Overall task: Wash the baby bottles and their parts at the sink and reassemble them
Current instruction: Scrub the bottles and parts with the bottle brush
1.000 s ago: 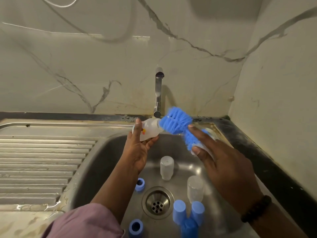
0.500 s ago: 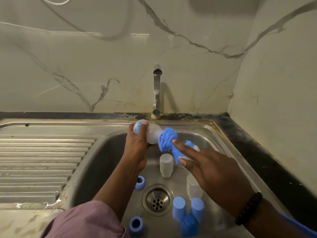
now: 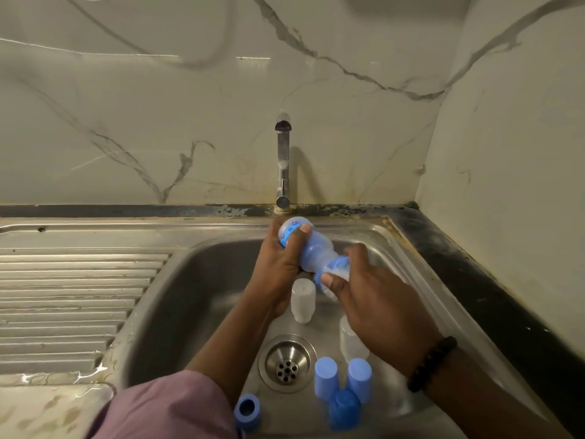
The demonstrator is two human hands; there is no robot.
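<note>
The left hand curls round the base end of the bottle, thumb across its printed blue pattern, holding it tilted over the sink just below the tap; the right hand pinches the brush at the bottle's mouth, fingers bent round it, blue bristles showing through the clear plastic; the bottle is waisted and translucent; on the steel basin floor stand two cloudy bottles, one half hidden under the right hand; three blue caps cluster beside the round drain, and a blue ring lies near the left sleeve; a ribbed drainboard lies to the left; veined marble wall behind, dark counter edge on the right
</note>
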